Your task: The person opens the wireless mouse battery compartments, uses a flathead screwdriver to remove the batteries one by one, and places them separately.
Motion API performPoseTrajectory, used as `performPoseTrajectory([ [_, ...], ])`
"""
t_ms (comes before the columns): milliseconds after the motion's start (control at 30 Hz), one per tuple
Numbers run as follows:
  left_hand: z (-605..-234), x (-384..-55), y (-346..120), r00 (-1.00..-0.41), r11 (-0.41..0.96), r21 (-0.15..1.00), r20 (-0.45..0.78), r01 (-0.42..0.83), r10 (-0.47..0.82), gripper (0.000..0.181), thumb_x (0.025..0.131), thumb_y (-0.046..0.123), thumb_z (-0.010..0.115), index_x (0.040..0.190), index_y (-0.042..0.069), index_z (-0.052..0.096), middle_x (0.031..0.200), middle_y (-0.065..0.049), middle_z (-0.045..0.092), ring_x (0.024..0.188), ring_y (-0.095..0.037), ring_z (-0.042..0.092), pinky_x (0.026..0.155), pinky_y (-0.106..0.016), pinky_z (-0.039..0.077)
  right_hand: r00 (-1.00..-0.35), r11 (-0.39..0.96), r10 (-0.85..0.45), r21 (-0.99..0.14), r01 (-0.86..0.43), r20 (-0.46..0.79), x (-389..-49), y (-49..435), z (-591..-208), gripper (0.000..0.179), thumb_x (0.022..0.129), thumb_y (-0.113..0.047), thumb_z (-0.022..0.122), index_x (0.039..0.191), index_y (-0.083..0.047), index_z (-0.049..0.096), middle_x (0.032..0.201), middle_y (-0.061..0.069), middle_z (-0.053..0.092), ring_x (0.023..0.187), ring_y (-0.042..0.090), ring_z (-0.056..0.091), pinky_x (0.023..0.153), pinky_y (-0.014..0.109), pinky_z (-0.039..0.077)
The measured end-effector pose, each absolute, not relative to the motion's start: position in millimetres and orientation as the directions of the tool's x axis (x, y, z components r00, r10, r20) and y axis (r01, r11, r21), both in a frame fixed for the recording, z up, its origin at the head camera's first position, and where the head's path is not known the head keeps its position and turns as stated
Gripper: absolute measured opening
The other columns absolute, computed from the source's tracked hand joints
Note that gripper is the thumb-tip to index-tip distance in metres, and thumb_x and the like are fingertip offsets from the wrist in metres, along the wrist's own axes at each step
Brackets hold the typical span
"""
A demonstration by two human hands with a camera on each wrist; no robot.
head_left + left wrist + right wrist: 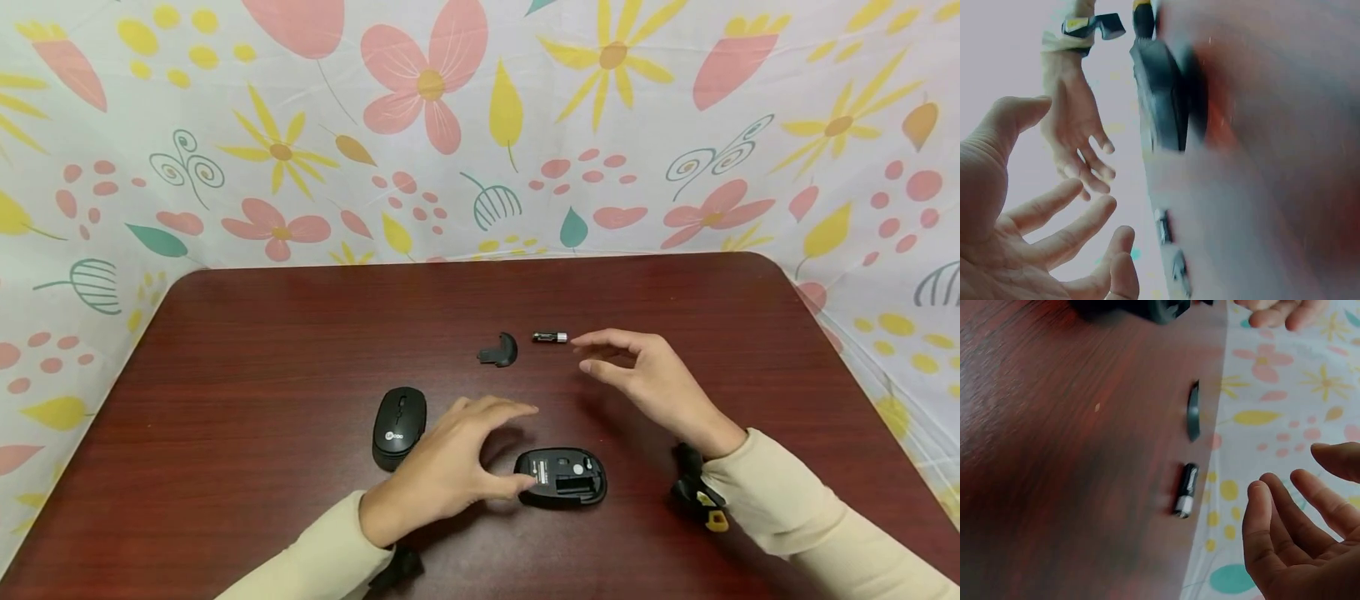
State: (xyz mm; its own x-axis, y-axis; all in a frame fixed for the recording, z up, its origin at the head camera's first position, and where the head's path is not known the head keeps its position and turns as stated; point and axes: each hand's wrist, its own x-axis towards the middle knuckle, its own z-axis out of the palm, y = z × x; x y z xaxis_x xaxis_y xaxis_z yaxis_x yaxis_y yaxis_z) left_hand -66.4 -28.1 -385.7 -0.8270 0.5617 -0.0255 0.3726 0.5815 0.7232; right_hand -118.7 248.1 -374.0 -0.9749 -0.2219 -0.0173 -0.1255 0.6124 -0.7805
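Head view shows us, left of centre, a mouse (pixel 400 421), then our empty left hand (pixel 450 458), thumb and fingers wide. Next come the cover (pixel 507 350) and, near mid-frame, the battery (pixel 550 337) lying crosswise, its long axis aimed at the right hand (pixel 654 375), with the upturned mouse (pixel 562 478) below. Just right of the battery's silver end, we see that nearer hand, empty, thumb and fingertips parted.

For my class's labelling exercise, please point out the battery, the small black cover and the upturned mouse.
Battery (pixel 548 337), head view: on its black casing.
Small black cover (pixel 507 351), head view: on its curved part.
Upturned mouse (pixel 559 477), head view: on the middle of its underside.
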Motion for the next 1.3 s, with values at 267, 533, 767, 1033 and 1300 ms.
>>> performPoseTrajectory([
  [267,-377.8,-68.1,-57.2,-0.873,0.611,0.699,0.041,0.372,0.486,0.064,0.084,0.031,0.089,0.143,0.029,0.063,0.14,0.011,0.064,0.13,-0.019,0.057,0.106,-0.048,0.052,-0.938,0.632,-0.343,-0.726,-0.272,0.052,-112.6,222.5,-359.6,0.03,0.095,-0.015,0.078,0.125,-0.019,0.075,0.126,0.003,0.075,0.114,0.022,0.071,0.087,0.031,0.057],
  [533,-375.0,-73.0,-79.8,-0.885,0.611,0.69,0.096,0.389,0.455,0.063,0.085,0.024,0.089,0.142,0.028,0.063,0.14,0.008,0.063,0.132,-0.023,0.057,0.108,-0.05,0.052,-0.875,0.604,-0.48,-0.698,-0.384,0.065,-111.3,187.4,-350.2,0.03,0.093,-0.011,0.079,0.123,-0.012,0.076,0.118,0.005,0.077,0.09,0.013,0.073,0.078,0.027,0.059],
  [767,-378.2,-73.7,-97.4,-0.884,0.639,0.639,0.15,0.429,0.443,0.064,0.084,0.021,0.09,0.142,0.024,0.064,0.141,0.006,0.063,0.129,-0.025,0.059,0.105,-0.052,0.054,-0.812,0.63,-0.582,-0.607,-0.486,0.045,-112.3,154.4,-344.8,0.034,0.091,-0.012,0.081,0.124,-0.007,0.075,0.121,0.006,0.077,0.104,0.024,0.072,0.089,0.039,0.061],
  [1033,-380.9,-73.3,-121.6,-0.893,0.642,0.644,0.153,0.415,0.423,0.061,0.084,0.02,0.089,0.14,0.024,0.065,0.142,0.006,0.062,0.129,-0.027,0.057,0.103,-0.052,0.054,-0.782,0.646,-0.622,-0.588,-0.486,-0.037,-114.0,123.5,-342.8,0.04,0.091,-0.013,0.081,0.13,-0.007,0.073,0.127,0.008,0.074,0.109,0.025,0.071,0.09,0.038,0.061],
  [1300,-388.0,-74.0,-146.6,-0.905,0.64,0.673,0.111,0.372,0.41,0.059,0.085,0.019,0.089,0.139,0.021,0.066,0.143,0.005,0.06,0.129,-0.027,0.055,0.103,-0.054,0.052,-0.76,0.673,-0.637,-0.573,-0.469,-0.127,-117.0,96.6,-351.6,0.044,0.09,-0.013,0.082,0.133,-0.011,0.072,0.135,0.007,0.07,0.122,0.027,0.067,0.096,0.043,0.059],
])
